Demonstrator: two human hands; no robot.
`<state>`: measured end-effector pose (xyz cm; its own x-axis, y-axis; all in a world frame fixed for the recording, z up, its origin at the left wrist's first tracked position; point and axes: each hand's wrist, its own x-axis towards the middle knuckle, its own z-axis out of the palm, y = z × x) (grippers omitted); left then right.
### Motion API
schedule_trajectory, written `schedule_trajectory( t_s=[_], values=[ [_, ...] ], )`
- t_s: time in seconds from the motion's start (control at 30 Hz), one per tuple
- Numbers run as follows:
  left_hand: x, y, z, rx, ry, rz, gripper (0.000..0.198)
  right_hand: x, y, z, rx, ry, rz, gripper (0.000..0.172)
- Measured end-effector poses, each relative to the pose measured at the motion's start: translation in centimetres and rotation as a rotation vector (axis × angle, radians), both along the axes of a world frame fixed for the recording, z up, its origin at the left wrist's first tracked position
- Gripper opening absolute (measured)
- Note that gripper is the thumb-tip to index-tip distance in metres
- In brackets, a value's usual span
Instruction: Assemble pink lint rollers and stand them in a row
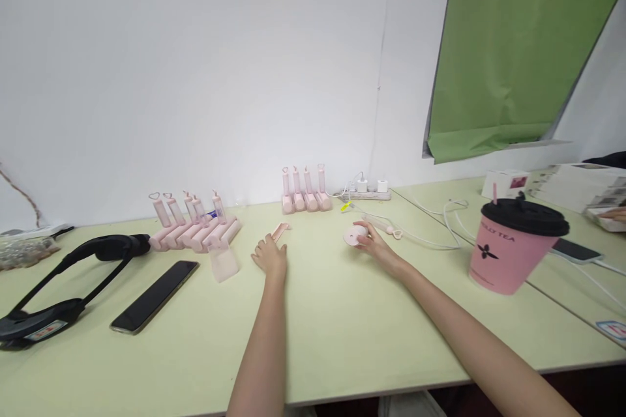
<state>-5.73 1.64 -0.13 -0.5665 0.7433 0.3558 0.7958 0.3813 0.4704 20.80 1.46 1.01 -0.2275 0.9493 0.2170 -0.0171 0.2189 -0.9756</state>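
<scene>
- Pinching a round pink piece (353,235) between thumb and fingers, the right hand (374,245) is keeping it low on the table (342,339), well to the left of the pink cup (508,254); the head view is the only one showing this.
- The left hand (270,256) is lying further left of the cup, its fingers loosely spread on the table and gripping nothing. Its fingertips are sitting just beside a small pink strip (280,230); whether they are touching it cannot be told.
- A pink handle with a heart loop (388,228) is lying just behind the right hand, on the cup's side of it, near a white cable (440,234).
- The round piece is looking small and light, so a gentle pinch at its rim, with the piece resting on the table, is probably serving better than a hard squeeze.
- The strip is looking thin and flat, so fingertips are likely handling it better than a whole-hand grab.
- The cup is standing tall just right of the right forearm, so the elbow is best kept from swinging that way, and the cable is best kept out of the fingers.
</scene>
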Motion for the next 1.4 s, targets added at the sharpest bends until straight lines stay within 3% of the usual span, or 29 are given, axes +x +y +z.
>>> schedule_trajectory(
  t_s=[0.1,0.2,0.4,0.47,0.6,0.7,0.77,0.93,1.17,1.3,1.4],
  values=[
    [-0.5,0.3,-0.9,-0.008,-0.023,-0.134,0.032,0.3,0.2,-0.1,0.038,-0.077,-0.016,0.052],
    [0.9,0.7,-0.9,0.063,-0.042,-0.397,0.035,0.4,0.7,-0.2,0.084,-0.154,-0.114,0.055],
    [6.6,0.4,-0.7,0.215,-0.230,-0.898,0.038,0.6,1.4,-0.4,0.343,-0.525,-0.604,0.065],
    [8.6,-0.2,-0.5,0.210,-0.285,-1.004,0.039,0.6,1.2,-0.4,0.399,-0.625,-0.674,0.064],
    [10.8,-1.1,-0.3,0.200,-0.299,-0.910,0.046,0.4,0.8,-0.4,0.459,-0.773,-0.622,0.059],
    [10.9,-1.0,-0.4,0.193,-0.321,-0.832,0.066,0.2,0.5,-0.4,0.492,-0.891,-0.558,0.057],
    [10.6,-0.9,-0.4,0.195,-0.339,-0.861,0.078,0.2,0.4,-0.5,0.509,-0.954,-0.520,0.057],
    [10.0,-0.9,-0.6,0.217,-0.370,-1.036,0.061,0.3,0.1,-0.4,0.521,-0.984,-0.468,0.058],
    [9.3,-0.5,-0.7,0.205,-0.615,-1.093,0.060,1.4,1.1,-0.2,0.449,-0.808,-0.410,0.054],
    [9.2,-0.4,-0.8,0.094,-0.863,-1.117,0.079,1.8,1.3,0.1,0.430,-0.636,-0.348,0.050],
    [9.4,-0.7,-0.6,0.076,-0.930,-1.170,0.083,1.7,1.1,0.3,0.365,-0.538,-0.378,0.050]
  ],
)
